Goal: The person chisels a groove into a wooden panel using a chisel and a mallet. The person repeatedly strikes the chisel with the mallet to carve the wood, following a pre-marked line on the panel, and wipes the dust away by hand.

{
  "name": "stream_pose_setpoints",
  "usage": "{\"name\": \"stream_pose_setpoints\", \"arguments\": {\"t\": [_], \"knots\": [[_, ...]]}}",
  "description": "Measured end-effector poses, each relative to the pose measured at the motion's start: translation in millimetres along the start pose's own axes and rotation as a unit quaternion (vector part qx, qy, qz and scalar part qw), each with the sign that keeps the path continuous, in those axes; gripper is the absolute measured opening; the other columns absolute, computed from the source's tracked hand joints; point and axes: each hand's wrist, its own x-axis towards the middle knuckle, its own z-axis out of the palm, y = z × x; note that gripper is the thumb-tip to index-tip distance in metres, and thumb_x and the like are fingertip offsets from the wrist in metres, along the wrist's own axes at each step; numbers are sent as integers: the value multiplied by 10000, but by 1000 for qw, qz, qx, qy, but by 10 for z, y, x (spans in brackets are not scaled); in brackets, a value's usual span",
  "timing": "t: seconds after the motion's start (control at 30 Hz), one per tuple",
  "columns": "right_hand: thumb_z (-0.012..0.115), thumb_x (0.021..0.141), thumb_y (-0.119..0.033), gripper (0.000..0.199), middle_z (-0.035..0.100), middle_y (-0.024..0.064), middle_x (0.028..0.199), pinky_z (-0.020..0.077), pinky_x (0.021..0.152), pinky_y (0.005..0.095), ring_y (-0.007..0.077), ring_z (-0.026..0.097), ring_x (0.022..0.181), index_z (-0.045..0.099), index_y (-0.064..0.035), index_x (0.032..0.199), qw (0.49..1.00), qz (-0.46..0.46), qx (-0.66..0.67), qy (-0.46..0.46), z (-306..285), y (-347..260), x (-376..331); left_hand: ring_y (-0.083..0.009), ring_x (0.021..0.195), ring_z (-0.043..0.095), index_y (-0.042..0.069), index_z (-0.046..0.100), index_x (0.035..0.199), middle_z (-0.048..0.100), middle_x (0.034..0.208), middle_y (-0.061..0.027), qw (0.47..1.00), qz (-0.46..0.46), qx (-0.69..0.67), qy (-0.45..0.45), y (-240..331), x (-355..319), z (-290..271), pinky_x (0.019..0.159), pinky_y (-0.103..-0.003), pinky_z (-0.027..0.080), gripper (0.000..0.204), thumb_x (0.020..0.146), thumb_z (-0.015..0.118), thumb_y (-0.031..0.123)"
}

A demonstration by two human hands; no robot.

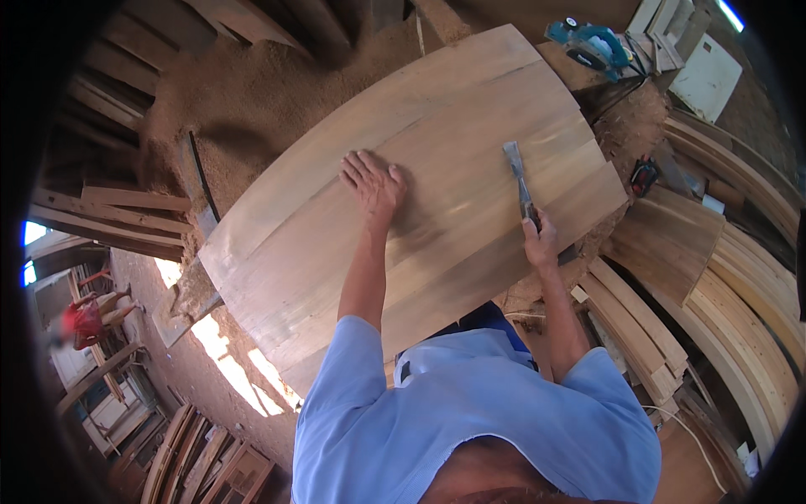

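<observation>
A wide wooden panel (437, 143) made of joined boards lies across the middle, with curved long edges. My left hand (375, 183) rests flat on it left of centre, fingers spread and holding nothing. My right hand (541, 238) is closed round the dark handle of a chisel (517, 172) near the panel's right side. The chisel's flat metal blade points away from me and widens toward its tip, over the panel. Whether the blade touches the wood, I cannot tell.
A teal power planer (590, 49) sits beyond the panel's far right corner. Sawdust (227, 101) is heaped at the far left. Curved timber pieces (730, 311) are stacked at right, more boards (189, 454) at lower left. A red-and-black tool (644, 175) lies right of the panel.
</observation>
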Motion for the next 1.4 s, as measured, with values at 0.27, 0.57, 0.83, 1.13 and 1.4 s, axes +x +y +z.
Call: {"name": "stream_pose_setpoints", "arguments": {"t": [0.27,0.57,0.83,1.13,1.4], "knots": [[625,963,-195,353,600,32,800,483,683,317,128,565,728,626,58,1209,994,-1,106,-8,-101,183,151,-492,1523,181,-111,315,1522,263,1613,-318,982,183,-38,-33,1284,215,347,1246,-583,124,796,931,519,381],[657,922,-192,282,597,14,781,471,657,300,114,551,710,625,19,1106,985,69,67,-141,-446,-18,387,-465,1512,238,0,359,1547,317,1608,-264,984,154,-86,-22,747,296,173,1231,-592,170,734,939,540,370],[623,902,-132,472,648,108,956,512,799,337,205,621,856,569,73,1323,997,25,25,-72,-453,-498,505,-467,1514,238,-6,368,1546,308,1610,-285,997,73,11,-6,458,287,50,1227,-616,165,743,940,554,381],[640,879,-162,585,655,284,1219,493,1004,412,406,651,1130,515,76,1398,967,-138,-108,-183,-140,-1412,756,-481,1398,399,127,377,1562,495,1474,-253,919,288,-250,-97,1148,99,-640,1188,-566,296,874,791,784,185],[664,901,-213,569,686,200,1159,506,924,426,376,661,952,514,-4,1409,962,-98,200,-158,-198,-1312,1410,-290,885,727,96,652,1254,732,984,-133,827,211,-502,-137,1688,662,-842,791,-353,572,564,710,788,39]]}}
